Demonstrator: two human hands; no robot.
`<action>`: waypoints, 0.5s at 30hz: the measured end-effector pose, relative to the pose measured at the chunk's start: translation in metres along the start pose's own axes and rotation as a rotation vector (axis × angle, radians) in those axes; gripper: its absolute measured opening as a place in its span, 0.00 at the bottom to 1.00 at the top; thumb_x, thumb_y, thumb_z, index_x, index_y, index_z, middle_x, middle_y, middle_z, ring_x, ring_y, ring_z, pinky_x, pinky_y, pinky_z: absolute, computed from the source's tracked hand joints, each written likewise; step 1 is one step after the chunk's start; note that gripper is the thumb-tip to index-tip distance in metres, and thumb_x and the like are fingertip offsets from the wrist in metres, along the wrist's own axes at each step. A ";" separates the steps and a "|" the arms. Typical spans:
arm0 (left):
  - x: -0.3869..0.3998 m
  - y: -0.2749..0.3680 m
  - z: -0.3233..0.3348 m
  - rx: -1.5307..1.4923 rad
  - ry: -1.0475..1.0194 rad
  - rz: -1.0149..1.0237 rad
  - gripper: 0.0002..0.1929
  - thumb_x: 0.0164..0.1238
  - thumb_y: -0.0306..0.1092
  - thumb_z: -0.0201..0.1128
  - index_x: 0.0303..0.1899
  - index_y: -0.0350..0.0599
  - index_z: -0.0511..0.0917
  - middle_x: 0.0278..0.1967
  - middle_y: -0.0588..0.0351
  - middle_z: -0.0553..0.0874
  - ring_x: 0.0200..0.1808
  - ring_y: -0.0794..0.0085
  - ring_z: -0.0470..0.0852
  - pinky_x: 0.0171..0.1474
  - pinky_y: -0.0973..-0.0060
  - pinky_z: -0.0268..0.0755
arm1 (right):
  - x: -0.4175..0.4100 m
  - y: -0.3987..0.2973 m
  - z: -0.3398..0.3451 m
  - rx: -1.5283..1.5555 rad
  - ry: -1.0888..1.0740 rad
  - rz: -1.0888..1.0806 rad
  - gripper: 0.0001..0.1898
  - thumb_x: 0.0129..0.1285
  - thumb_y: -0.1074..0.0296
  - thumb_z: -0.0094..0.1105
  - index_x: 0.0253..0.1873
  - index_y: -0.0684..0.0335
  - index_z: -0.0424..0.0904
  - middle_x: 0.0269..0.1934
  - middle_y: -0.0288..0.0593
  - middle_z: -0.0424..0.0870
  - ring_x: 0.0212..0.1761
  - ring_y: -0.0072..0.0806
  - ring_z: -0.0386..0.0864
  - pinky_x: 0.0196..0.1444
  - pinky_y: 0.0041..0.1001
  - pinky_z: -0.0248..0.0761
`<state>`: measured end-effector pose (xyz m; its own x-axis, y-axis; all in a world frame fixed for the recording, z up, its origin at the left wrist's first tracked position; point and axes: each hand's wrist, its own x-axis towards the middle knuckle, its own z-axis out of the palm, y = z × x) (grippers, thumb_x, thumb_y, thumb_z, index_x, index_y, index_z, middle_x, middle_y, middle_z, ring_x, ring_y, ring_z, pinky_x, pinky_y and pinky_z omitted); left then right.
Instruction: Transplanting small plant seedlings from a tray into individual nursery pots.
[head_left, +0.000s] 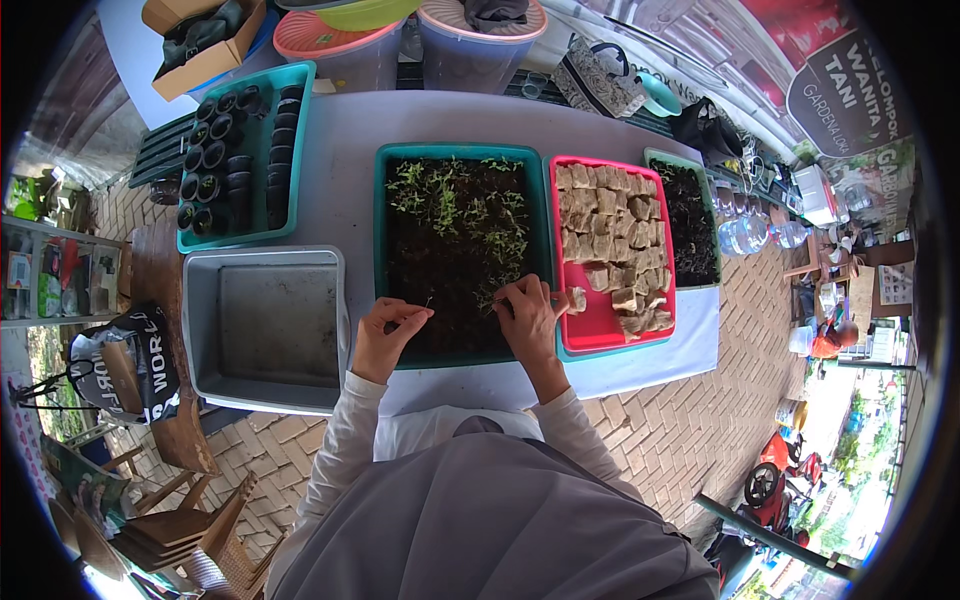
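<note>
My left hand (386, 335) is over the left side of a dark green seedling tray (381, 262), thumb and forefinger pinched on a tiny pale seedling (430, 301). My right hand (527, 315) reaches into the tray's right side, its fingertips at thin green seedlings (486, 295); whether it grips one is hidden. Dark soil (427, 262) fills the tray, with sprouts densest at the back and right. Close by my right hand's outer side lies a single tan fibrous cube (576, 300) in a red tray (583, 330). Rows of similar cubes (607, 214) sit farther back in it.
On the left stand an empty grey basin (277, 326) and a teal tray (262, 169) of black plant pots (214, 155). A planted tray (694, 217) stands far right. Lidded plastic tubs (480, 52) line the back. A person (829, 341) sits in the distance at right.
</note>
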<state>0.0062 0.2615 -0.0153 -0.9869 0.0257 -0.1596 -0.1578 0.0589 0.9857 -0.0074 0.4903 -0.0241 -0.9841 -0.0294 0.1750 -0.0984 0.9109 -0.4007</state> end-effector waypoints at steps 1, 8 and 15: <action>0.000 0.001 0.000 -0.001 0.000 0.000 0.06 0.60 0.34 0.69 0.37 0.48 0.88 0.36 0.60 0.80 0.33 0.79 0.74 0.39 0.80 0.65 | 0.001 0.002 0.002 0.002 0.013 -0.004 0.07 0.50 0.70 0.69 0.33 0.51 0.80 0.35 0.33 0.70 0.42 0.32 0.72 0.51 0.44 0.52; -0.001 -0.003 -0.001 0.043 0.000 -0.014 0.07 0.59 0.38 0.70 0.37 0.50 0.88 0.36 0.61 0.79 0.33 0.81 0.74 0.35 0.80 0.61 | 0.006 0.004 -0.003 0.039 0.112 0.023 0.04 0.52 0.67 0.68 0.31 0.50 0.81 0.33 0.32 0.72 0.39 0.31 0.73 0.50 0.43 0.52; -0.003 -0.002 0.002 0.058 -0.023 -0.015 0.08 0.59 0.38 0.70 0.38 0.51 0.88 0.35 0.62 0.78 0.33 0.82 0.73 0.33 0.81 0.59 | 0.007 0.010 -0.027 0.027 0.104 0.143 0.05 0.50 0.66 0.71 0.33 0.51 0.85 0.33 0.32 0.76 0.41 0.30 0.75 0.52 0.43 0.52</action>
<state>0.0092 0.2630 -0.0167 -0.9833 0.0470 -0.1759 -0.1694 0.1175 0.9785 -0.0108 0.5103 -0.0028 -0.9680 0.1437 0.2059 0.0362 0.8913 -0.4519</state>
